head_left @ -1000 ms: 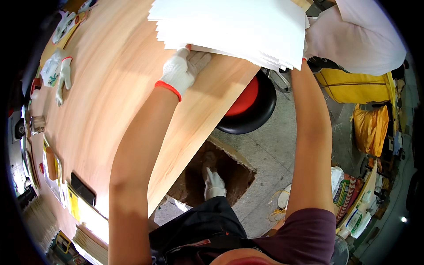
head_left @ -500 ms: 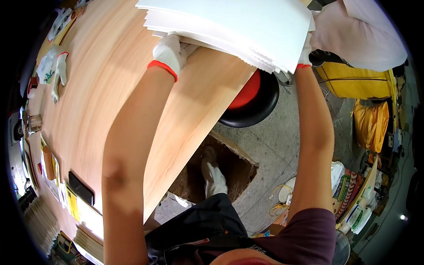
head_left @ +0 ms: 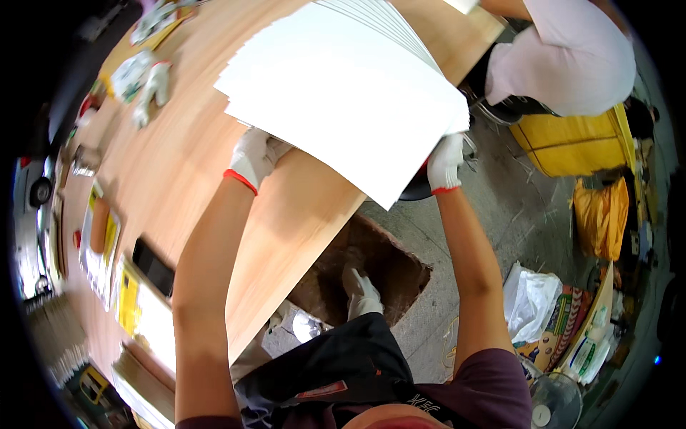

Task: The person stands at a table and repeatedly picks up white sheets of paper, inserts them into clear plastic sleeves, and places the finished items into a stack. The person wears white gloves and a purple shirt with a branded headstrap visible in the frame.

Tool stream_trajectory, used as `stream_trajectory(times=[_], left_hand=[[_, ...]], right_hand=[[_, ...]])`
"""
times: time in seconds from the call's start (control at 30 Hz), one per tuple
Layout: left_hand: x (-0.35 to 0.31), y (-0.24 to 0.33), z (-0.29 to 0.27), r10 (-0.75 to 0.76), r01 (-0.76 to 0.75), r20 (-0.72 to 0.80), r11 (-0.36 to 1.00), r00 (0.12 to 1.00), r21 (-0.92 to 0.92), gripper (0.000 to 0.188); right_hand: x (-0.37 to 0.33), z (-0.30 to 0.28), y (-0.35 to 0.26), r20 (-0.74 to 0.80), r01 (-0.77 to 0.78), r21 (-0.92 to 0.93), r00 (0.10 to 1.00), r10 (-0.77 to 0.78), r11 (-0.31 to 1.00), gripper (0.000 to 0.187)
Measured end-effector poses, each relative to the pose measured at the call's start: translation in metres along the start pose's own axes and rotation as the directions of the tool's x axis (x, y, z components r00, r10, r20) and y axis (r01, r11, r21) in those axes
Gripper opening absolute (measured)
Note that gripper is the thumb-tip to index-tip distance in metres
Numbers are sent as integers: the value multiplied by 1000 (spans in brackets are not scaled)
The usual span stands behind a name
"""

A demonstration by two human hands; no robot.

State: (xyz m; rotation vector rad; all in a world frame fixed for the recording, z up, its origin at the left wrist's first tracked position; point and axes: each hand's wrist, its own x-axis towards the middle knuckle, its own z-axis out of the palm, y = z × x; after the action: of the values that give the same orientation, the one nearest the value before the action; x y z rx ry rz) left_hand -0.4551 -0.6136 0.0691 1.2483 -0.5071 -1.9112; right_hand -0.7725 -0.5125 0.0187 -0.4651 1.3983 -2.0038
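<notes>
A fanned stack of large white sheets (head_left: 336, 93) is between my hands, over the wooden table, with its near corner jutting past the table's edge. My left hand (head_left: 250, 156), in a white knit glove with a red cuff, grips the stack's left near edge; its fingertips are partly hidden under the sheets. At the right corner, my right hand (head_left: 446, 163), gloved alike, is closed on the stack, its fingers partly covered by it. The sheets' edges are staggered at the left and far sides.
On the wooden table (head_left: 300, 186) lie a spare glove (head_left: 152, 93) and a black phone (head_left: 153, 266). Beside the table, an open cardboard box (head_left: 400, 275) surrounds my foot. A co-worker in a pale shirt (head_left: 572, 57) is at the far right, near a yellow wrapped bundle (head_left: 572, 146).
The stack has come nearer to me, and more of its top shows. Both hands have moved closer, the right one also leftward. The co-worker's arm now shows at the top.
</notes>
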Motion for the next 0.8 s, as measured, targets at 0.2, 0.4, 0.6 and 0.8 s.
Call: stream_trajectory(times=[0.2, 0.4, 0.6, 0.8], left_hand=[[-66, 1, -91, -39, 38, -104, 999, 994, -13, 26], [-137, 12, -163, -25, 25, -110, 1000, 994, 3, 24], [-175, 22, -227, -77, 87, -87, 990, 993, 108, 21], [-189, 32, -258, -48, 56, -78, 993, 996, 103, 20]], right_hand=[[-118, 19, 5, 84, -60, 18, 995, 58, 998, 50], [-250, 57, -13, 126, -78, -3, 989, 78, 997, 43], [-309, 44, 16, 84, -272, 53, 960, 267, 961, 36], [-341, 44, 20, 413, -491, 834, 859, 304, 254, 43]])
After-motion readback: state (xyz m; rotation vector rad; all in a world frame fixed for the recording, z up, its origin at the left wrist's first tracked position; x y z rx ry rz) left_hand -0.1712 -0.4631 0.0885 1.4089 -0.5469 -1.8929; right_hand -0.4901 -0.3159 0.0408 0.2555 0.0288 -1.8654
